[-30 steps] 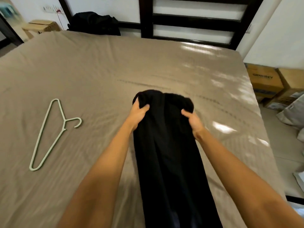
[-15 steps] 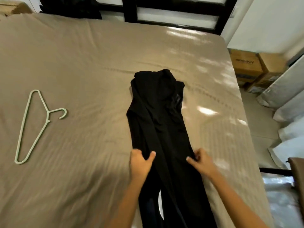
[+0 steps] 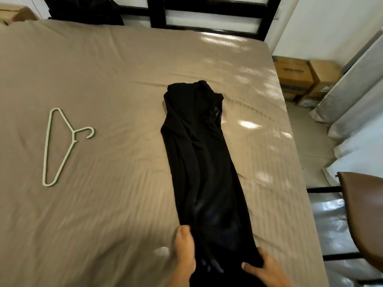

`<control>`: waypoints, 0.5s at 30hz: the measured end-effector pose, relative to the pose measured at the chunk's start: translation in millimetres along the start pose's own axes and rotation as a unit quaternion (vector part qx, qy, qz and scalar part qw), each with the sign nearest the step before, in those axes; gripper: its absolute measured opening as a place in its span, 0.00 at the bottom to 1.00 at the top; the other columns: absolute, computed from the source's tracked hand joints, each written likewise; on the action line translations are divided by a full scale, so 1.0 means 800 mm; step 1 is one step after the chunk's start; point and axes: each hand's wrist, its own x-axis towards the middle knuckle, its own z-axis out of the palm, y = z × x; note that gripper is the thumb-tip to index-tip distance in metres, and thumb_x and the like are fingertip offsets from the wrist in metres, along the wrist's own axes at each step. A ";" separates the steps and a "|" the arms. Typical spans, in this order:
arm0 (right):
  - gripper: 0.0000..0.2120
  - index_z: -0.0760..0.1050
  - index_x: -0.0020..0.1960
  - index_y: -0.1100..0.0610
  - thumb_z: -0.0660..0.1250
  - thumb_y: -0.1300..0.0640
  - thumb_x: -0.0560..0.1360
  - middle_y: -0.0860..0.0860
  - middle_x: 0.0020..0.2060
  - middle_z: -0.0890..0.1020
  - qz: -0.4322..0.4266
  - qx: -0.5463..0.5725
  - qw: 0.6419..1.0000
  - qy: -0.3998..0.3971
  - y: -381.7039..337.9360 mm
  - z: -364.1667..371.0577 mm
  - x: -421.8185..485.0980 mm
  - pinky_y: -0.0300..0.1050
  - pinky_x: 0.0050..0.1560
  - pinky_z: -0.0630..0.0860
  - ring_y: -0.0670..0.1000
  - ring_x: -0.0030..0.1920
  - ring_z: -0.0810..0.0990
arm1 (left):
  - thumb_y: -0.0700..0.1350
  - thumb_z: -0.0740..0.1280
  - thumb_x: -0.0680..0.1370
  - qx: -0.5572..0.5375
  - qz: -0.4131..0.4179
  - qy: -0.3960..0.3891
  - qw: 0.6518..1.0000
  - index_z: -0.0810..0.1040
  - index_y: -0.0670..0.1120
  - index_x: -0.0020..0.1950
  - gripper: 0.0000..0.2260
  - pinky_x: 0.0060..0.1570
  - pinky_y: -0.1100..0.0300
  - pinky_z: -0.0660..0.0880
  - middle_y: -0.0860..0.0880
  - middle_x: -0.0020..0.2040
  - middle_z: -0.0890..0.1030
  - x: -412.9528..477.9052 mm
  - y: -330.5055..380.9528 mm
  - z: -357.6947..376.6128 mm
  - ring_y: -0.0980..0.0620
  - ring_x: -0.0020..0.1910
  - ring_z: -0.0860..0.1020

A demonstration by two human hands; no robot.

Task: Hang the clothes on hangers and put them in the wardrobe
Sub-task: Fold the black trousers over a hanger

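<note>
A long black garment (image 3: 199, 162) lies stretched lengthwise on the tan bed sheet (image 3: 103, 79), its top end pointing toward the headboard. My left hand (image 3: 184, 247) holds the garment's left edge near its lower end. My right hand (image 3: 267, 268) grips the right edge, with the thumb lying on the fabric. A pale green plastic hanger (image 3: 60, 146) lies flat on the sheet well to the left, hook pointing right, apart from both hands.
A heap of dark clothing (image 3: 87, 9) sits at the head of the bed against the black headboard (image 3: 157, 9). Cardboard boxes (image 3: 296, 75) stand on the floor to the right. A brown chair (image 3: 364, 214) is close by the bed's right edge.
Both hands have slid from the garment's top end down its sides to the lower end, leaving it laid out straight on the bed. The hanger has not moved.
</note>
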 end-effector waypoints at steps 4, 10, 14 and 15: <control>0.44 0.74 0.62 0.51 0.79 0.34 0.50 0.44 0.53 0.83 -0.030 0.030 0.997 -0.062 0.042 0.005 -0.021 0.43 0.63 0.71 0.42 0.56 0.79 | 0.54 0.70 0.73 0.149 0.034 0.007 0.988 0.72 0.42 0.56 0.20 0.50 0.58 0.70 0.45 0.50 0.78 -0.021 -0.010 -0.034 0.44 0.55 0.77; 0.18 0.76 0.55 0.65 0.75 0.63 0.68 0.57 0.45 0.83 0.012 0.199 0.980 -0.003 0.045 0.010 -0.053 0.43 0.47 0.73 0.54 0.48 0.82 | 0.36 0.63 0.70 0.148 0.002 -0.094 0.984 0.75 0.38 0.56 0.15 0.44 0.55 0.74 0.43 0.44 0.81 -0.040 -0.027 -0.038 0.43 0.45 0.79; 0.11 0.81 0.53 0.57 0.73 0.60 0.71 0.51 0.40 0.85 -0.077 0.219 0.960 -0.153 0.047 -0.022 -0.065 0.33 0.45 0.74 0.43 0.42 0.83 | 0.29 0.58 0.68 0.065 -0.041 -0.143 0.987 0.76 0.35 0.43 0.09 0.30 0.58 0.74 0.41 0.30 0.76 -0.036 -0.045 -0.048 0.45 0.29 0.76; 0.10 0.82 0.53 0.51 0.71 0.51 0.73 0.46 0.43 0.84 -0.157 0.182 0.950 -0.200 0.039 -0.031 -0.079 0.31 0.47 0.73 0.38 0.43 0.81 | 0.34 0.61 0.67 0.111 -0.056 -0.140 0.982 0.78 0.36 0.44 0.09 0.32 0.56 0.76 0.42 0.32 0.78 -0.035 -0.049 -0.050 0.44 0.32 0.78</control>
